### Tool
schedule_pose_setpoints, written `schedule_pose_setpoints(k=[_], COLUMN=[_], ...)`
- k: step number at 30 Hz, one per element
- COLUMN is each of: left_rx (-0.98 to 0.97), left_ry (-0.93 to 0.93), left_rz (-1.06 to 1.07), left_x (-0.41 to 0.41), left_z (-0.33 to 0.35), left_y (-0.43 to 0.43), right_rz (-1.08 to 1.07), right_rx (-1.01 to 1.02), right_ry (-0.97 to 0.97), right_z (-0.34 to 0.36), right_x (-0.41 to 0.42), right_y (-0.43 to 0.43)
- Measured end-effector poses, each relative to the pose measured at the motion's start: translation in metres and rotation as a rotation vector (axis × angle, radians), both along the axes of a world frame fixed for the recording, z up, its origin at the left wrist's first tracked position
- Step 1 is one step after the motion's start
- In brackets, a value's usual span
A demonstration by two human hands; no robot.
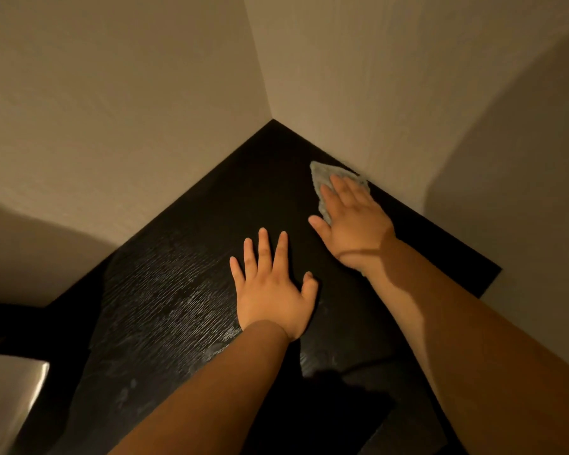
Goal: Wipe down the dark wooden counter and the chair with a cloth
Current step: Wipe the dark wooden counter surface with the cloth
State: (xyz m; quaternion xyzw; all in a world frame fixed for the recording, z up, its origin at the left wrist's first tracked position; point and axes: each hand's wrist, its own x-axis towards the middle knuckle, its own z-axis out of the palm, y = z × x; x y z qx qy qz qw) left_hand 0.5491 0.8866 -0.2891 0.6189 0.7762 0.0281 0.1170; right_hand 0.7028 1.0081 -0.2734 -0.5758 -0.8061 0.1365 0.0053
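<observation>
Clearly the counter half of the job is under way, and no chair shows anywhere in the head view, so that part looks untouched as far as can be judged. The right hand point(353, 221) lies flat on a pale grey cloth point(326, 182), fingers straight and slightly spread, pressing it onto the dark wooden counter point(184, 290) hard against the right-hand wall point(358, 77), a little short of the far corner where the two walls meet. The cloth's front edge pokes out ahead of the fingertips, and a bit of it shows under the wrist. The left hand point(273, 290) rests palm-down on the bare wood just beside and nearer the person, fingers fanned apart and holding nothing; it seems only to brace the body.

Streaky, damp-looking smears catch the light across the grain to the left of and below the left hand, which suggests that the near and middle stretch has had a pass already. The deep corner and the strip along the left wall point(112, 110) show no such sheen, though the lighting there is too dim to be sure. My estimate: roughly the middle of the counter stage, with the corner, the back edges and then the chair left. A pale, shiny object point(10, 395) sits at the lower left edge; what it is cannot be told.
</observation>
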Motion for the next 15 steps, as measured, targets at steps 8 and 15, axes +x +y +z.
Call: schedule_pose_setpoints(k=[8,15], left_rx=[-0.006,-0.004], left_ry=[-0.001,0.01], left_rz=[-0.001,-0.007], left_x=[0.001,0.0], left_z=[0.002,0.001], left_y=[0.0,0.001], right_rz=[0.026,-0.017], right_rx=[-0.032,0.008], right_ry=[-0.031,0.029], right_z=[0.008,0.002], right_x=[-0.02,0.005], right_y=[0.042,0.008])
